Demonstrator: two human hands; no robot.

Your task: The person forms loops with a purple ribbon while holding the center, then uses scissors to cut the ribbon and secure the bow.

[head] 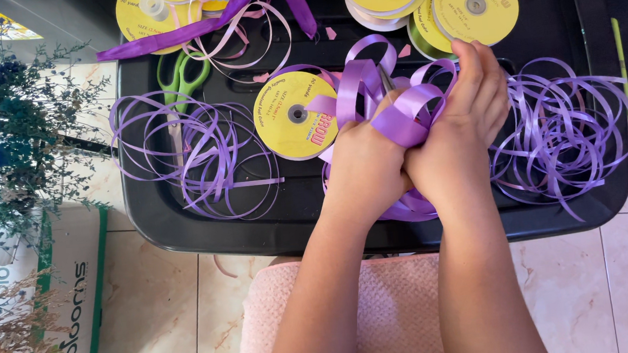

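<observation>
Fingers of both the left hand [362, 161] and right hand [464, 122] are clamped on a half-formed bow of lavender ribbon loops [399, 112] above a black tray [158, 213]. Several loops are gathered; loose ribbon coils [560, 128], a yellow spool [295, 115] and green scissors [182, 74] lie around unused.

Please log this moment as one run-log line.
left hand: gripping lilac ribbon loops | right hand: clasped over them | black tray: underneath
</observation>
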